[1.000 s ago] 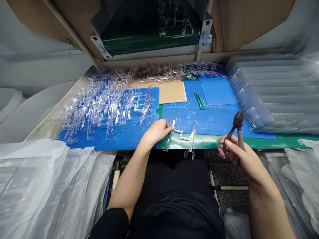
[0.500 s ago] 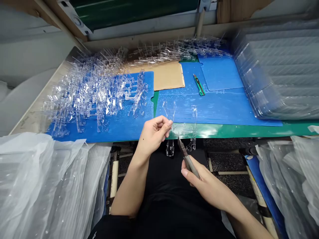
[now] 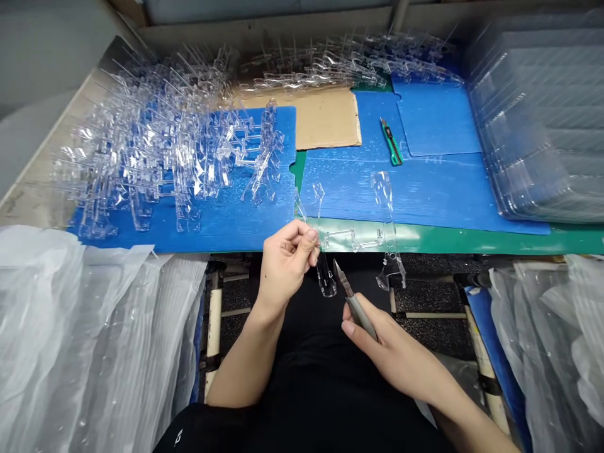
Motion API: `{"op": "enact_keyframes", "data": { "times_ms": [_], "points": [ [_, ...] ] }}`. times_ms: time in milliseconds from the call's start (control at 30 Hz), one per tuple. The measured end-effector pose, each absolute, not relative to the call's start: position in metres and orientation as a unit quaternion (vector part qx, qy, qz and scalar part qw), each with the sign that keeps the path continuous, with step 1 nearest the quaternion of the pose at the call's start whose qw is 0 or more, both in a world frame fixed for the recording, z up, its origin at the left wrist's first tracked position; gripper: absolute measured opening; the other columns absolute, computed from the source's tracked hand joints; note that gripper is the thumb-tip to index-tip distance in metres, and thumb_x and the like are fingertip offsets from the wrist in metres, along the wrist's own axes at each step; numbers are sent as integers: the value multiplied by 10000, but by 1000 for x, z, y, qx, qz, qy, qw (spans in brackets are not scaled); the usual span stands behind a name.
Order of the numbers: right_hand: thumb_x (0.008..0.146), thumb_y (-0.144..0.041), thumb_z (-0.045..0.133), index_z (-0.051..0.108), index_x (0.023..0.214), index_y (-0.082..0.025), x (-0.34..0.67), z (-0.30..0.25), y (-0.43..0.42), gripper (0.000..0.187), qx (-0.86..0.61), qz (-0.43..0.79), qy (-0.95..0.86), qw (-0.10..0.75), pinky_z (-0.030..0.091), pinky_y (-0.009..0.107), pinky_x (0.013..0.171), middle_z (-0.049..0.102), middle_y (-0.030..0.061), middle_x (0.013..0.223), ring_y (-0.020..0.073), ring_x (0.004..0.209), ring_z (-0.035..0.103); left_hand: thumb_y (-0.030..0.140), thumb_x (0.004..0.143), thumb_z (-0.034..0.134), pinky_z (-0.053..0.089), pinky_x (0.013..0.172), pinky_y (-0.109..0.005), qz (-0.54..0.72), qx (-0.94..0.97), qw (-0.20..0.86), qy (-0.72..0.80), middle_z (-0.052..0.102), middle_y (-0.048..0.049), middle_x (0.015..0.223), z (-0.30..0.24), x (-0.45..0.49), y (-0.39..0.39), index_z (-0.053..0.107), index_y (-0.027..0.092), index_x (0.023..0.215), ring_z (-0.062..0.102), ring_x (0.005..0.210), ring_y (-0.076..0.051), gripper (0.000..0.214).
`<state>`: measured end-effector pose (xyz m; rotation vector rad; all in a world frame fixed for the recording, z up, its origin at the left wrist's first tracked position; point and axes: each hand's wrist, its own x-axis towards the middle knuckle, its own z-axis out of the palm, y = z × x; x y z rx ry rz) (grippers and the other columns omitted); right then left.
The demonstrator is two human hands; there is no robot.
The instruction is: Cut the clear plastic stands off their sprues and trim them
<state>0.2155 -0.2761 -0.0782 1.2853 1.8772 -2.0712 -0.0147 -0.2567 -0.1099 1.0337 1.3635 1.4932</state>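
Observation:
Between the fingertips of my left hand (image 3: 290, 258) is a clear plastic molded part (image 3: 387, 217), pinched at its left piece. A thin runner joins that piece to a second one on the right, and the whole part hangs over the table's front edge. My right hand (image 3: 377, 333) is wrapped round the grey handles of a pair of nippers (image 3: 352, 292). Their dark jaws point up and left, just below the runner and apart from it. On the left, a heap of similar clear plastic parts (image 3: 189, 151) lies on a blue sheet (image 3: 226, 223).
A green utility knife (image 3: 391, 141) lies on the blue sheet at the right. Stacked clear trays (image 3: 552, 126) stand at the far right. Cardboard (image 3: 328, 119) lies mid-table, with more clear parts behind. White foam bags (image 3: 108, 340) hang at the lower left, others (image 3: 542, 333) at the lower right.
The clear part has turned, and its right piece has swung further right, away from my left hand. The nippers sit slightly lower, off the runner. The view has tilted down a little.

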Motion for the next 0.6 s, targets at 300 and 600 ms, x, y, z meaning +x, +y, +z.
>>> {"op": "enact_keyframes", "data": {
  "times_ms": [300,600],
  "points": [
    [1149,-582,458,506,1044,-254,209,-78,-263,348,394,-685,612,14,415,342,859,555,-23,956,183,898,509,481,1037,734,313,445,-183,603,396,469,510,561,39,556,-111,-11,-254,645,195,812,432,449,-51,374],
    [1144,-587,484,542,1089,-260,208,-84,-260,337,388,-714,583,-7,457,308,795,548,-16,948,172,864,510,565,1013,735,344,443,-209,579,390,476,535,567,33,559,-111,-11,-252,636,203,808,449,449,-69,428]
  ]
}}
